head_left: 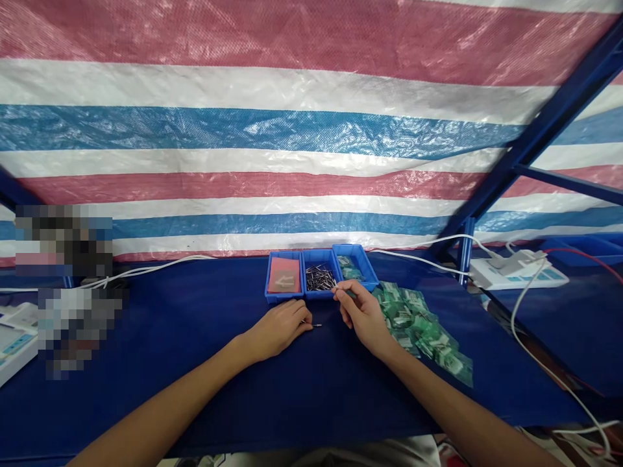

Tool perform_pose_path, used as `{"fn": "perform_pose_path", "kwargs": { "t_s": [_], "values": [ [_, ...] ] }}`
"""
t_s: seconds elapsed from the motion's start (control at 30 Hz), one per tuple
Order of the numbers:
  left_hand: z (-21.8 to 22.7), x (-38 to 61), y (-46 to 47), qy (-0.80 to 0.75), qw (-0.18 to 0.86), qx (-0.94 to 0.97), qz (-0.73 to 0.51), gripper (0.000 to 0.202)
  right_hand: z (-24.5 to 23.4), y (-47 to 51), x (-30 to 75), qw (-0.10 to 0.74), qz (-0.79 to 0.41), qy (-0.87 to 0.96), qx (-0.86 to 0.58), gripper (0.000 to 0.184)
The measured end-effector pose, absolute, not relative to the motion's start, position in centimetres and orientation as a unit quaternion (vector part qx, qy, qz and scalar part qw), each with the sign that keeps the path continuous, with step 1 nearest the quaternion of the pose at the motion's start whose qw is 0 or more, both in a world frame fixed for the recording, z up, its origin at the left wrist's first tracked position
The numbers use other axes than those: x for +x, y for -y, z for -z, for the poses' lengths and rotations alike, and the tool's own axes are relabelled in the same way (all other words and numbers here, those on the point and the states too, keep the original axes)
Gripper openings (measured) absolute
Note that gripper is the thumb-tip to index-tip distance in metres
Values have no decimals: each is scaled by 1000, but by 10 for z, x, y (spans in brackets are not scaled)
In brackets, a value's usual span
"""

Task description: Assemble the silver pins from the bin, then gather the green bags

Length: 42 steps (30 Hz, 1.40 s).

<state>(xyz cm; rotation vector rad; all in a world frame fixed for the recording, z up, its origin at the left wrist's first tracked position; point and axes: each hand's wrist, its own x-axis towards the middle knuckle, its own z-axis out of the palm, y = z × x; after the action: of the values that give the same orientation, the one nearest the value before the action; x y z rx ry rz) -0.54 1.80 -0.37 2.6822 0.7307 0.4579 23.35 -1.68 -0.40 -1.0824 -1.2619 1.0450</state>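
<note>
My left hand (278, 329) rests on the blue tabletop with its fingers curled round a thin metal piece (317, 325), whose tip sticks out past the fingertips. My right hand (364, 316) is at the front right corner of the middle blue bin (318, 295), thumb and forefinger pinched on a small, slender piece (335, 285) that looks metallic. Many dark, thin metal pieces (318, 276) fill that bin. To its left, a blue bin (284, 298) holds a pink sheet (283, 266) and a small clear bag. The right-hand blue bin (370, 277) contains green packets (349, 267).
A pile of green plastic packets (431, 334) lies right of my right hand. White power strips stand at the right (518, 271) and left (19, 344), with white cables across the table. Behind hangs a striped tarp (272, 130); a blue frame post (516, 155) slants at the right.
</note>
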Motion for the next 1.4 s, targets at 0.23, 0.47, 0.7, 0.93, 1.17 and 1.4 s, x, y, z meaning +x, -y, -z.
{"fn": "perform_pose_path", "kwargs": {
  "t_s": [0.23, 0.47, 0.7, 0.93, 1.17, 1.4],
  "values": [
    [1, -6, -17, -263, 174, 935, -161, 21, 2, 17, 233, 553, -439, 534, -465, 32],
    [4, -6, -18, -270, 180, 932, -162, 20, 3, 17, 234, 560, -436, 526, -469, 34],
    [5, -6, -18, -276, 185, 929, -164, 18, 2, 18, 233, 560, -437, 526, -467, 32],
    [5, -5, -18, -280, 192, 925, -168, 19, 3, 17, 234, 555, -436, 528, -472, 32],
    [8, -5, -19, -287, 187, 925, -165, 23, 2, 18, 233, 555, -441, 526, -470, 34],
    [13, -4, -20, -284, 159, 931, -164, 27, 0, 18, 233, 544, -438, 536, -474, 35]
  ]
}}
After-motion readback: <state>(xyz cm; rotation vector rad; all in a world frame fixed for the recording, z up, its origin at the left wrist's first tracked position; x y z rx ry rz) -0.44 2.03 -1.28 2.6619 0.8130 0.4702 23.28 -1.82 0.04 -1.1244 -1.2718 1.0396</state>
